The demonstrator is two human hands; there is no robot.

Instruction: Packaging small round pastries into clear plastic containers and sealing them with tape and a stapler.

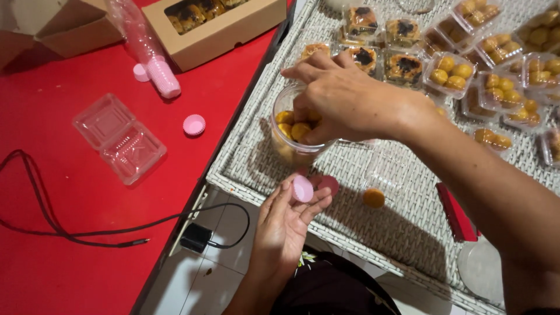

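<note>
Clear plastic forms the round tub (290,131) under our right hand (344,99), and we see it part-filled with small golden-yellow cookies (293,127). It stands on the white woven tray (262,157), near that tray's left edge. Our right hand reaches down into the tub's mouth, its fingers curled together around one of the cookies inside.

Just below the tub, our left hand (286,224) is turned palm up at the tray's near edge. Its fingers are loosely bent, with a pink paper cup (303,188) resting on the fingertips and a darker pink one (329,184) just beside it. One loose cookie (374,198) lies on the tray to the right of that hand, inside what looks like a clear open box, though we cannot tell its outline well.

Farther back on the tray sit many small clear boxes of yellow cookies (450,71), and others holding dark-topped pastries (403,65).

To the left, the red tabletop (70,233) carries an empty clear clamshell box (119,138), a single pink cup (194,124), a plastic-wrapped stack of pink cups (153,58), and a brown cardboard box (216,26) with baked pieces showing through its window. A black cable (52,224) trails across the red surface toward a black plug (196,237) over the tiled floor (198,286).
</note>
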